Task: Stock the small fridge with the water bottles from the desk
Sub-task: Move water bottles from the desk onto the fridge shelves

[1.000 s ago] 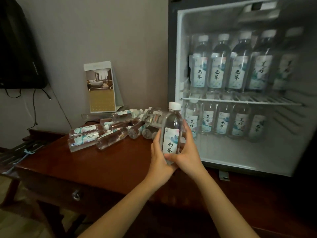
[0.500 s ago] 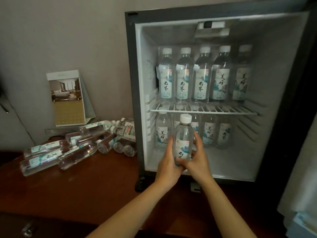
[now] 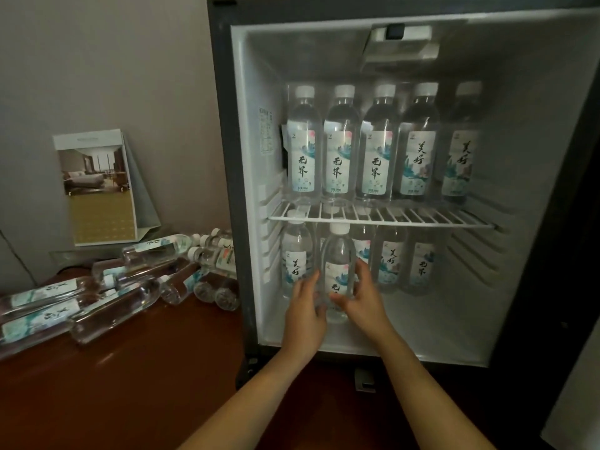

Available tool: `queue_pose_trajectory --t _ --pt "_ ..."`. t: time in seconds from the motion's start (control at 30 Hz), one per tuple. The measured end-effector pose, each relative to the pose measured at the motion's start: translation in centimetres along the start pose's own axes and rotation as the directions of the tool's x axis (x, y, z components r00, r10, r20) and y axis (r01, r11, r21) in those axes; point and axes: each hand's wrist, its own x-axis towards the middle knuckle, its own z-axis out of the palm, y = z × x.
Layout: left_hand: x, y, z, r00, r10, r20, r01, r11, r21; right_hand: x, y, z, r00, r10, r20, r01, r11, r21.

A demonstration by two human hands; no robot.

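The small fridge (image 3: 246,177) stands open on the wooden desk (image 3: 130,378). Both my hands hold one upright water bottle (image 3: 337,254) inside the lower compartment, in front of the back row. My left hand (image 3: 305,306) grips its left side and my right hand (image 3: 363,297) grips its right side. The bottle's base sits at or just above the fridge floor. Several bottles stand on the wire shelf (image 3: 389,219), and several more stand behind the held one. A pile of bottles (image 3: 107,287) lies on its side on the desk, left of the fridge.
A folded hotel card (image 3: 97,186) stands against the wall behind the pile. A light unit (image 3: 399,40) hangs from the fridge ceiling. White fridge floor shows to the right front of the held bottle. A pale curtain edge (image 3: 578,384) hangs at far right.
My hands have carried the bottle from above the desk rightward and forward into the fridge's lower compartment. The view has swung right and closer to the fridge.
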Motion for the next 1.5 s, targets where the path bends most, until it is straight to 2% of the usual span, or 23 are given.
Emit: queue_pose_trajectory --t 0.27,0.4,0.73,0.9,1.03,1.1,1.2,1.27,1.5 --pt "0.9 -0.7 0.2 1.0 0.015 -0.022 -0.015 1.0 0.012 2.4 0.5 0.5 0.999 0.052 -0.004 -0.052 0.996 -0.07" --pt "1.1 -0.9 0.2 1.0 0.001 -0.01 -0.001 1.0 -0.009 2.9 0.8 0.8 1.0 0.026 0.004 -0.026 0.994 -0.107" --pt "1.0 -2.1 -0.6 0.982 -0.131 0.138 0.134 0.991 -0.007 2.2 1.6 0.8 1.0 0.004 0.006 -0.003 0.981 -0.194" --pt "-0.2 -1.8 -2.1 0.974 -0.161 0.158 0.165 0.986 -0.019 0.4 2.0 1.7 0.978 0.007 -0.207 -0.063 0.962 -0.264" --pt "-1.4 -1.5 -4.4 0.988 -0.105 0.11 0.104 0.994 0.02 -0.9 0.6 3.0 0.916 -0.097 -0.39 -0.011 0.964 -0.267" --pt "-2.2 -1.5 -5.9 0.99 -0.105 0.089 0.105 0.994 0.008 -1.4 -0.8 4.0 0.902 -0.118 -0.416 0.029 0.976 -0.214" --pt "-3.4 -1.7 -8.0 0.991 -0.118 0.067 0.118 0.993 -0.001 -2.2 -3.2 5.8 0.902 -0.198 -0.383 0.146 0.976 -0.162" --pt "-4.1 -1.9 -9.6 0.992 -0.11 0.06 0.107 0.993 0.051 -2.7 -4.6 7.3 0.905 -0.263 -0.333 0.221 0.962 -0.158" --pt "-5.6 -2.9 -15.8 0.993 -0.103 -0.056 0.111 0.978 0.178 -5.2 -8.6 13.3 0.871 -0.487 -0.072 0.471 0.867 -0.161"
